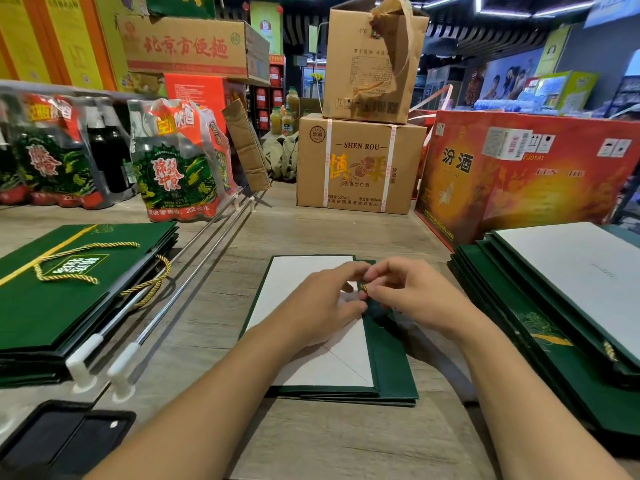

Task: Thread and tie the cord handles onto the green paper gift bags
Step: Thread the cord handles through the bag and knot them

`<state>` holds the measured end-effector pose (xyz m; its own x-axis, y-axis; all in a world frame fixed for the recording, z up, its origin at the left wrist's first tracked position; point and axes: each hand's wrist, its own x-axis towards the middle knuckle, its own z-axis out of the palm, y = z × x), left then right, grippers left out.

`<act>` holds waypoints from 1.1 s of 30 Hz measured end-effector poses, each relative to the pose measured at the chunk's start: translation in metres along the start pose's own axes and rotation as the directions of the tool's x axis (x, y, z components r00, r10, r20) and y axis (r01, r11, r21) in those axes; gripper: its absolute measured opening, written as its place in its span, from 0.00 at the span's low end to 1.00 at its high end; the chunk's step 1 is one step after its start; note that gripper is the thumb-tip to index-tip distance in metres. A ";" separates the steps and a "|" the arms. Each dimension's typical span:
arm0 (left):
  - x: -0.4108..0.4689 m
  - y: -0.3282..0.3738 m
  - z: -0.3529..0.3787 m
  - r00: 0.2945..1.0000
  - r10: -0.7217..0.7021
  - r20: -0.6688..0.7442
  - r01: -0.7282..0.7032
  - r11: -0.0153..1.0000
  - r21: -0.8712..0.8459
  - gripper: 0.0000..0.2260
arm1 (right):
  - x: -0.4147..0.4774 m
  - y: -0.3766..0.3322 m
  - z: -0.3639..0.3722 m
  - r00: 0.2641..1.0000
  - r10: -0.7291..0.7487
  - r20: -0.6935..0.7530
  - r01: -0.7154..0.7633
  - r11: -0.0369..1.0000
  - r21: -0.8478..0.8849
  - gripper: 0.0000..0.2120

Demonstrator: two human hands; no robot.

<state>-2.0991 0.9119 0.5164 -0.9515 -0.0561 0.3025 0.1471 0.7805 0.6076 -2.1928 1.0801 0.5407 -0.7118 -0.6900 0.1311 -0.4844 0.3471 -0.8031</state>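
Observation:
A flat green paper gift bag (388, 362) lies in front of me on the wooden table, its white inner side (332, 365) facing up. Both hands meet over the bag's upper right part. My left hand (325, 303) rests on the white panel with its fingers curled toward a short gold cord end (364, 287). My right hand (412, 292) pinches that cord end between thumb and fingers. The rest of the cord is hidden under the hands.
A stack of green bags with gold cord handles (69, 292) lies at the left. Another stack of bags (561, 306) sits at the right. Two metal rods (180, 282) lie diagonally left of centre. A black phone case (65, 441) is near left. Cartons (360, 164) stand behind.

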 end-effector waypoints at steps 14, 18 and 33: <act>0.007 -0.013 0.005 0.967 -0.155 -0.201 0.153 0.988 -0.028 0.04 | 0.000 0.012 -0.020 0.982 0.132 -0.132 -0.147 0.983 -0.109 0.04; 0.005 -0.008 0.004 0.986 -0.035 -0.163 0.035 0.999 -0.003 0.11 | -0.002 0.008 -0.015 0.997 0.042 -0.067 -0.044 0.998 -0.041 0.03; 0.003 -0.005 -0.001 0.985 -0.076 -0.152 0.091 0.991 0.097 0.17 | -0.002 0.005 -0.010 0.996 -0.002 -0.087 0.008 0.997 0.071 0.01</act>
<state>-2.1025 0.9074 0.5153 -0.9077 -0.2094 0.3637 0.0325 0.8289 0.5584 -2.1987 1.0893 0.5426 -0.7528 -0.6324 0.1828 -0.4525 0.2955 -0.8414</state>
